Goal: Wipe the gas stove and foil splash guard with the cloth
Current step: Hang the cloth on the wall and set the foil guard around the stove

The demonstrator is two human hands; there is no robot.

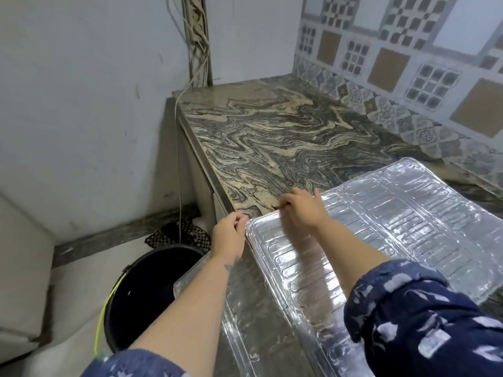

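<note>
Splash guard: the foil splash guard (381, 219) lay flat on the table (272, 131), its corner at the fingers.
Fingers: left hand (228, 235) and right hand (302, 208) pinched its near rim.
Handling: probably light, thin, easily creased; best held by the rolled rim.

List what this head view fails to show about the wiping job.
- Gas stove: nowhere in frame.
- Cloth: none visible; either it is outside the frame or the hands hide it.
- Foil splash guard: its near and right parts run past the frame edge and under the right sleeve.
- Right hand: motion-blurred, grip unclear.
- Left hand: fingertips curl at the foil corner; pinch unclear.
- Bucket: contents too dark.
</note>
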